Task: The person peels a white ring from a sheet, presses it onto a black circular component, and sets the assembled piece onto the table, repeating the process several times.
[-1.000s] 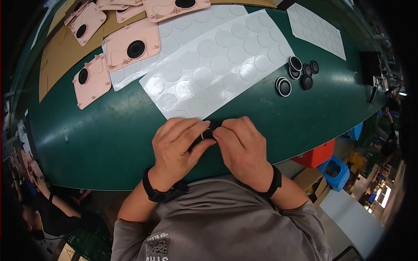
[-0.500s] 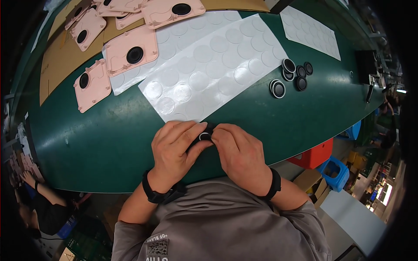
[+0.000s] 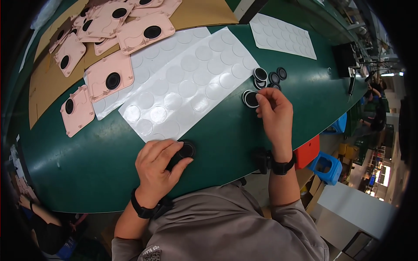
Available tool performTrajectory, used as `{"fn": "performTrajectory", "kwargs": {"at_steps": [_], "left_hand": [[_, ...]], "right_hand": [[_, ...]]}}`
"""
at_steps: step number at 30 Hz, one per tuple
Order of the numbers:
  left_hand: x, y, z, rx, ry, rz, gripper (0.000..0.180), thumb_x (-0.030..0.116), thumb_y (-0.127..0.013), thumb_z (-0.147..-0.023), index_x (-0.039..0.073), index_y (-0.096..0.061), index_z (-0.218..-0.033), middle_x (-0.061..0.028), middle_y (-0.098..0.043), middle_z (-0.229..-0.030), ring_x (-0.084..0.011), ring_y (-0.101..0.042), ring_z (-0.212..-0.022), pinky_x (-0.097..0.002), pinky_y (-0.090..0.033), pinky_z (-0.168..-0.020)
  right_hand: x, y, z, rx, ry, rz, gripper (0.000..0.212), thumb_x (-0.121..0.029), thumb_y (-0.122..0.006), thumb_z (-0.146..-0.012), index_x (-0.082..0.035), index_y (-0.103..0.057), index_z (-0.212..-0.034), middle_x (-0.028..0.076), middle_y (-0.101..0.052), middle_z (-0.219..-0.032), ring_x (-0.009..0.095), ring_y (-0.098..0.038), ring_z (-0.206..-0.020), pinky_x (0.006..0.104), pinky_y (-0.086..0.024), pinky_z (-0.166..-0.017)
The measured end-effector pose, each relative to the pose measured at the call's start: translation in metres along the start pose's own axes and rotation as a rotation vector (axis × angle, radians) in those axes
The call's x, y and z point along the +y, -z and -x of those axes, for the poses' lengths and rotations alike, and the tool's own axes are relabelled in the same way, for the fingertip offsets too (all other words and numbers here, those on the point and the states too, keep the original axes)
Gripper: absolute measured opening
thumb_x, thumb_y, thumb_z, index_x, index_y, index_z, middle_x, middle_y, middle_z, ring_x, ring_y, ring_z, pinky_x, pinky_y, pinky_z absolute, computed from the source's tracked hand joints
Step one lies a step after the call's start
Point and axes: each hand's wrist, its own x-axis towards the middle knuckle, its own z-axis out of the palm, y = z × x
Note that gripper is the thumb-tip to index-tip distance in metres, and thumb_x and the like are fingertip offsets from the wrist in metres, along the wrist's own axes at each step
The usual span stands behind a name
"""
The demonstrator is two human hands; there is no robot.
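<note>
Left hand [image 3: 159, 167]: curving around the left side of a black disc [image 3: 187, 149], holding thumb and index apart at its edge; touching, but cannot tell if pinching.
Black disc: lying by the lower corner of the white sheet [image 3: 191, 91] of round cut-outs, just right of the left hand.
Right hand [image 3: 278, 113]: bringing thumb and fingertips close together at the right rim of a white-rimmed disc [image 3: 250, 98]; cannot tell if pinching it.
Key relation: white-rimmed disc sitting left of the right fingertips, well apart from the left hand; being round, showing no long axis.
Disc group: more white-rimmed discs [image 3: 260, 74] and small black discs [image 3: 274, 78] resting just beyond the right hand on the green table [image 3: 222, 148].
Pink plates [image 3: 123, 65]: lying upper left, bearing black round parts.
Change since earlier frame: no longer working hand to hand; right now reaching the disc group, left staying at the black disc.
</note>
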Motion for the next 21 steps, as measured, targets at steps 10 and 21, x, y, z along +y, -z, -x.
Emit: {"fn": "performTrajectory", "kwargs": {"at_steps": [10,21], "left_hand": [[-0.003,0.002,0.000,0.017,-0.009,-0.001,0.043,0.022,-0.095,-0.074,0.010,-0.076,-0.111,-0.0060,-0.074,-0.107,-0.0286,-0.070,-0.092,-0.0403,-0.057,-0.075],[-0.002,0.004,0.004,-0.045,0.000,-0.012,0.046,0.024,-0.092,-0.077,0.010,-0.074,-0.117,-0.0084,-0.071,-0.120,-0.0288,-0.068,-0.100,-0.0412,-0.056,-0.079]], "right_hand": [[-0.044,-0.036,-0.009,-0.024,0.412,0.356,0.019,-0.007,-0.075,-0.099,0.003,-0.073,-0.115,0.010,-0.070,-0.095,0.018,-0.070,-0.086,0.0306,-0.057,-0.074],[-0.068,-0.149,-0.055,-0.185,0.532,0.519,0.022,-0.011,-0.084,-0.086,0.002,-0.077,-0.102,0.018,-0.073,-0.098,0.031,-0.072,-0.087,0.0388,-0.058,-0.077]]}}
